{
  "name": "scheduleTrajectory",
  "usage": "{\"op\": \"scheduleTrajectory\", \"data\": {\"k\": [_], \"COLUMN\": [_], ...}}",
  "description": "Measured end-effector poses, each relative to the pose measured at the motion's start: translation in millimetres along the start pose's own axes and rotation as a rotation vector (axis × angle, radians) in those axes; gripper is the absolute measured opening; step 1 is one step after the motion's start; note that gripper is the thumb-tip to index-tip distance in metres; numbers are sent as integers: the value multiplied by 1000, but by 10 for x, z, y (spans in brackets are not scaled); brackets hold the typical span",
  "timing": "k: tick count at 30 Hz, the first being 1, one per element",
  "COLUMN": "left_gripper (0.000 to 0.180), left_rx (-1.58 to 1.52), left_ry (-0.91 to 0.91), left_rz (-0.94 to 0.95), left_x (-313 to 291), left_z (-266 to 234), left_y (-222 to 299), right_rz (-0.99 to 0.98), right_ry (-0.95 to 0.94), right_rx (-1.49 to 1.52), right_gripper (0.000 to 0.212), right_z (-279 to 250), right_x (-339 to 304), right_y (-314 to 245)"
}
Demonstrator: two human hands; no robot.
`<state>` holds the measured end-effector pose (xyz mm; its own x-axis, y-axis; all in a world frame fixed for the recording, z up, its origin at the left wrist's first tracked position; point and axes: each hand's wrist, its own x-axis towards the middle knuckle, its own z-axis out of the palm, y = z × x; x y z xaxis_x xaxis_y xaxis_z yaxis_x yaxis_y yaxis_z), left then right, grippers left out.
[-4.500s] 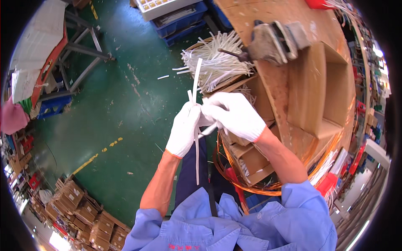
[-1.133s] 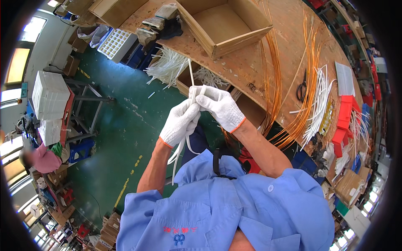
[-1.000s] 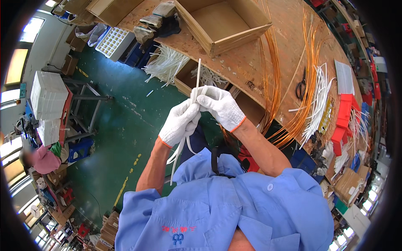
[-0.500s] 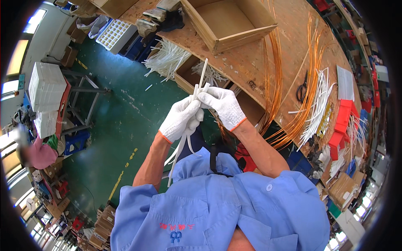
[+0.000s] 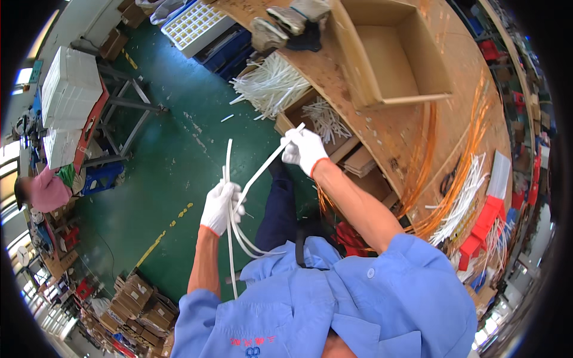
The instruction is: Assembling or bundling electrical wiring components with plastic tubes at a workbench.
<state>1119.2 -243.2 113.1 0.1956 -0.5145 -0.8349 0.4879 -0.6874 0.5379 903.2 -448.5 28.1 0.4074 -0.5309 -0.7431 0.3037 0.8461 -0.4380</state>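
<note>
Both my hands wear white knit gloves with orange cuffs. My left hand (image 5: 221, 207) is closed around several thin white tubes (image 5: 231, 256), whose ends stick out above and below the fist. Up and to the right, my right hand (image 5: 304, 150) pinches one white tube (image 5: 262, 169) near its upper end. That tube slants down to the left hand, and its lower part curves away with the others. A large heap of similar white tubes (image 5: 271, 86) lies beyond my hands, beside a box of shorter white pieces (image 5: 325, 118).
A wooden workbench (image 5: 382, 134) stands at the right, carrying an open cardboard box (image 5: 406, 65), copper-coloured wires (image 5: 424, 155), more white tubes (image 5: 464, 194) and red bins (image 5: 484, 218). Worn gloves (image 5: 286, 21) lie at its far corner. Leftward are a metal-framed stand (image 5: 134, 125) and a person in pink (image 5: 51, 190).
My hands have moved apart. The left went down and leftward with the bundle; the right drew one tube out to the right. The whole view has shifted, too.
</note>
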Motion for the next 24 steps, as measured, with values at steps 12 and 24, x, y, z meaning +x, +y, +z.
{"op": "scheduleTrajectory", "data": {"k": [12,24], "left_gripper": [27,33], "left_rx": [-88,-85], "left_ry": [89,-391], "left_rz": [-28,-155], "left_x": [1003,988], "left_z": [-680,-69], "left_y": [640,1060], "right_rz": [-373,144], "right_ry": [237,-409], "right_rx": [20,-364], "right_gripper": [36,38], "right_z": [-1139,1007], "right_x": [3457,728], "right_y": [-1066,-244]}}
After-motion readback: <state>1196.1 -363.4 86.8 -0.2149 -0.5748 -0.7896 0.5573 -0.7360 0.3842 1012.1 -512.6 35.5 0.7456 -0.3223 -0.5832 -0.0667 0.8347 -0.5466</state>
